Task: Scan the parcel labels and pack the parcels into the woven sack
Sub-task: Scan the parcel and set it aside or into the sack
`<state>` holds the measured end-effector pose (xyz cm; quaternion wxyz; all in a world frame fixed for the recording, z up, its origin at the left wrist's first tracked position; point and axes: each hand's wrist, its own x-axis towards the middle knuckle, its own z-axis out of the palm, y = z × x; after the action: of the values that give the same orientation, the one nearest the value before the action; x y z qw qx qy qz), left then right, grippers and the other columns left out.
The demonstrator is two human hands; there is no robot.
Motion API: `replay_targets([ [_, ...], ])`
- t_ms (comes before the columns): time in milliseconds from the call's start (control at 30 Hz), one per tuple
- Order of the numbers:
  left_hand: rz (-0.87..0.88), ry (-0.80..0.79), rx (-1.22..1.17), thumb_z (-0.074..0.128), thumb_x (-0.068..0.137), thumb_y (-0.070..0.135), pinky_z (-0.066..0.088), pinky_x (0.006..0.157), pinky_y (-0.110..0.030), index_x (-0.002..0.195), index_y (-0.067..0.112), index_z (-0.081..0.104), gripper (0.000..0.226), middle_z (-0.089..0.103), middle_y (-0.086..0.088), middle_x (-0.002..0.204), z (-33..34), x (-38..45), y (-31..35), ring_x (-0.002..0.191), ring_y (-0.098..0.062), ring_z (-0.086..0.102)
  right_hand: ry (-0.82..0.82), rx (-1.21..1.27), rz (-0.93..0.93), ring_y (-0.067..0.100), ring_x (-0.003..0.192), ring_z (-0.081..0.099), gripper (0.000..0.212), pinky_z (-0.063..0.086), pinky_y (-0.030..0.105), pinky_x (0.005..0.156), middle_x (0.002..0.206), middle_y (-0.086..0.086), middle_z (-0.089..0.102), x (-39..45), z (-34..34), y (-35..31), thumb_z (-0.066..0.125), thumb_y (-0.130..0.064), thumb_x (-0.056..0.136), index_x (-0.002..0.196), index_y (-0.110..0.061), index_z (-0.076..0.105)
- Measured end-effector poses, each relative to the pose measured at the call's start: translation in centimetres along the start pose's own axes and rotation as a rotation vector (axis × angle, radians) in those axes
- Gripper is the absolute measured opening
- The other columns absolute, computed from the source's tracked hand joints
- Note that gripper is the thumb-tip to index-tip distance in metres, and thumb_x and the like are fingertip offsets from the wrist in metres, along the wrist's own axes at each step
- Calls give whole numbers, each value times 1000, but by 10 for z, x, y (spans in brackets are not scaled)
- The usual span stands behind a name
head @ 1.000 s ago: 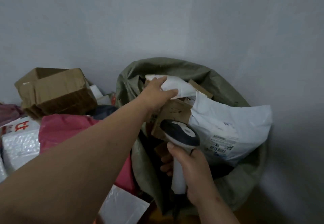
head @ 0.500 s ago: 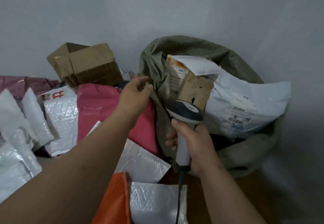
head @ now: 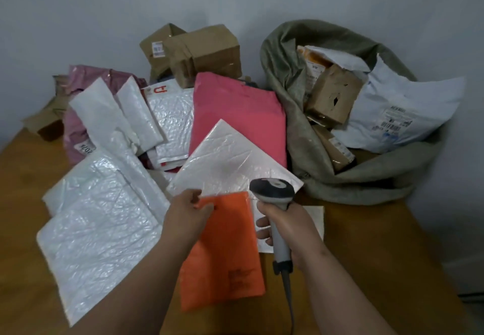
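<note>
I am seeing my left hand [head: 189, 213] pinching the top corner of the flat orange plastic mailer [head: 225, 253], apparently still lying on the wooden table [head: 366, 256]. My right hand [head: 284, 226] is gripping the grey handheld barcode scanner [head: 273, 193]. The olive-green woven sack [head: 301, 135] is sitting far right, holding parcels.

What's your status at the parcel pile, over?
Left hand pinching orange mailer's top corner. Right hand gripping scanner, no label showing on mailer yet. Woven sack open at right, already crowded with parcels.
</note>
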<state>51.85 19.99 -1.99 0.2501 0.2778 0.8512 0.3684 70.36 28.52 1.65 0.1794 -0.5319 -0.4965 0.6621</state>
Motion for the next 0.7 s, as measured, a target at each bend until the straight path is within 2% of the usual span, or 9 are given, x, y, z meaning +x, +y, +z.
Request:
replay_targets([
  [100,-93,-71,123,72,86,27,46,87,-31,129,16,60,46,63,-7,120,7,-26,-45,105,-23,61,-10,-110,80,18,65,75,20,56,33,63,98,2,71,-2,14,30,73,-36,86,99,-25,63],
  [167,-167,-134,217,69,86,35,47,92,-35,133,22,56,50,54,-6,121,13,-40,-65,111,-26,57,-25,-180,115,17,65,75,19,57,32,62,101,-2,69,-2,20,46,72,-39,86,97,-31,59],
  [267,-250,-195,235,67,88,42,44,104,-40,143,30,44,61,37,-9,143,21,-54,-78,126,-31,47,-83,-221,181,18,66,75,21,54,30,60,101,1,69,-1,26,63,73,-40,85,98,-30,60],
  [367,-268,-215,73,68,88,42,42,109,-47,148,29,40,67,29,-8,151,25,-61,-78,132,-32,43,-145,-177,209,18,64,73,23,54,30,59,95,7,71,-4,28,69,75,-37,85,100,-25,63],
  [500,-233,-229,-185,70,84,54,42,108,-41,149,22,40,79,46,-1,146,30,-68,-68,127,-21,49,-215,58,198,22,62,69,31,52,32,55,87,9,70,-15,21,59,79,-28,84,108,-12,68],
  [600,-262,-267,-543,68,70,74,44,95,-33,146,30,41,92,56,12,132,28,-80,-49,116,-11,56,-381,179,159,22,63,66,32,50,30,52,84,9,69,-30,14,38,80,-28,82,107,-9,73],
  [700,-234,-399,-764,74,65,76,52,81,-35,126,30,58,79,74,2,101,22,-88,-33,91,-15,72,-516,202,72,22,67,66,37,54,30,57,90,13,72,-46,12,19,81,-33,75,107,-14,75],
])
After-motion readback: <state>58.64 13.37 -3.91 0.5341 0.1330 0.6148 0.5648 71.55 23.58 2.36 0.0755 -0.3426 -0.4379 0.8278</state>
